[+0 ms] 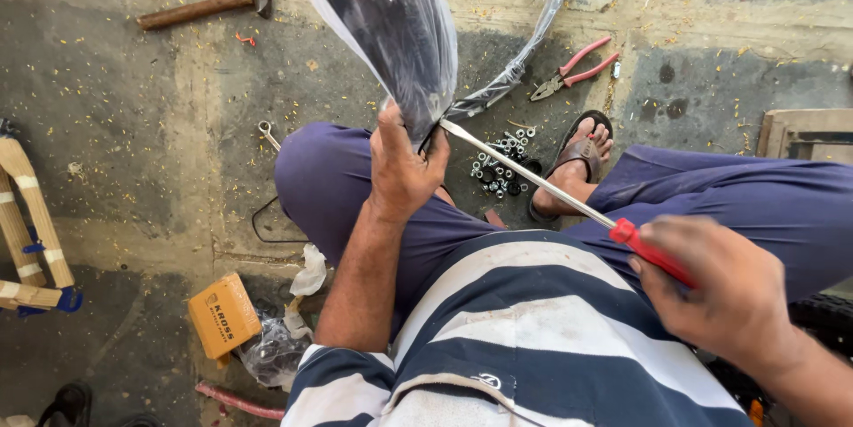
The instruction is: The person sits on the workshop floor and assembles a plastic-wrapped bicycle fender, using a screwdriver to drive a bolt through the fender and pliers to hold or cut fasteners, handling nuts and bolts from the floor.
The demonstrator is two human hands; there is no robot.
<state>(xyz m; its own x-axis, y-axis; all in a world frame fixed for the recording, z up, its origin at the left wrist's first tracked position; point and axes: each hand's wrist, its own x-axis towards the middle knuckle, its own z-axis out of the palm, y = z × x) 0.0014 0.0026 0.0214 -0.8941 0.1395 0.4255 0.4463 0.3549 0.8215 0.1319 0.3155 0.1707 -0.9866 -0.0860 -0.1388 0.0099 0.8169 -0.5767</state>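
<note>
the plastic-wrapped part (391,27) is gripped at its lower end by the left hand (402,165), closed around it above the left knee. the screwdriver (569,200) is held by its red handle in the closed right hand (720,289); its long shaft runs up and to the left, the tip meeting the part just beside the left hand. nuts (502,169) lie on the floor (133,125) below.

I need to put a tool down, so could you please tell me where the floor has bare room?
Bare floor lies between the hammer and the orange box, left of the knee. Another patch sits right of the pliers. It is crowded by the foot, around the pile of nuts.
</note>
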